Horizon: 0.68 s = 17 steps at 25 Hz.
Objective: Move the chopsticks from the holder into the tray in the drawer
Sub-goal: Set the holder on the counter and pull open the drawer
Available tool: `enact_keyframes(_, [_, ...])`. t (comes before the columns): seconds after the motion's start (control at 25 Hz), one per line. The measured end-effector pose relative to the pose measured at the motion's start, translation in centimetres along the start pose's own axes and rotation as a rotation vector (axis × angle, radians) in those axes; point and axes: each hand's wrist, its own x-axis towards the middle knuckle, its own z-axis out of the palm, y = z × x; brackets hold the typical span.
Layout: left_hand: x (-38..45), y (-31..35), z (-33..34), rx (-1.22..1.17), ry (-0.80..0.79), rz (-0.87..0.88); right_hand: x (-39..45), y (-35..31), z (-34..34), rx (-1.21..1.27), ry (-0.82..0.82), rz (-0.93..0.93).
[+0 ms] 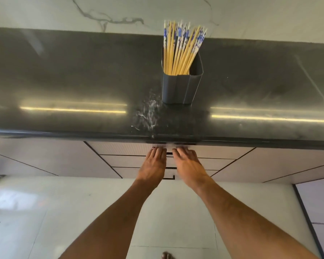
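The chopsticks (181, 47) are stood upright in the dark holder (181, 88), which is set on the black countertop (73, 81). Below its front edge, the top drawer (123, 150) is reached by the left hand (153, 165) and right hand (189, 165); whether the fingertips are hooked on it cannot be told.

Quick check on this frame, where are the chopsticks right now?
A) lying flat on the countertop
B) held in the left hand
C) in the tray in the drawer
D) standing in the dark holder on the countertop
D: the chopsticks stand bundled in the dark holder on the countertop, while the left hand and right hand are both down at the top drawer front under the counter edge, holding no chopsticks.
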Motion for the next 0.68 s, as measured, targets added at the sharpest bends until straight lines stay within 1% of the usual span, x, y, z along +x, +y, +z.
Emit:
enact_keyframes(0.08, [1.3,-0.1,0.9,0.011,0.032,-0.033,1.3,0.0,1.0,-0.006,-0.038,0.031])
enact_keyframes(0.16, [1.9,0.4,1.2,0.031,0.093,-0.095,1.9,-0.1,1.3,-0.032,-0.002,0.062])
enact_keyframes(0.24, [2.3,1.2,1.5,0.017,0.054,-0.146,2.3,-0.3,1.5,0.002,0.040,0.098])
enact_keyframes(0.32, [2.2,1.8,1.6,0.001,0.030,-0.182,2.3,-0.7,1.4,0.038,0.024,0.131])
enact_keyframes(0.36, [1.8,2.0,1.5,-0.018,0.044,-0.192,2.3,-0.6,1.6,0.033,-0.011,0.120])
enact_keyframes(0.4, [1.3,2.1,1.6,-0.050,0.066,-0.199,2.1,-0.6,1.8,0.070,-0.026,0.127])
enact_keyframes(0.44, [0.6,2.2,1.7,-0.086,0.108,-0.204,1.6,-0.7,1.9,0.058,-0.032,0.118])
enact_keyframes(0.52, [-0.6,2.6,1.9,-0.144,0.172,-0.208,0.6,-1.0,2.3,0.097,-0.013,0.119])
enact_keyframes(0.6, [-1.8,3.2,2.0,-0.159,0.167,-0.192,-1.0,-1.6,2.5,0.090,0.074,0.108])
enact_keyframes(0.68, [-3.5,3.8,2.0,-0.162,0.164,-0.173,-2.9,-2.2,2.7,0.128,0.075,0.133])
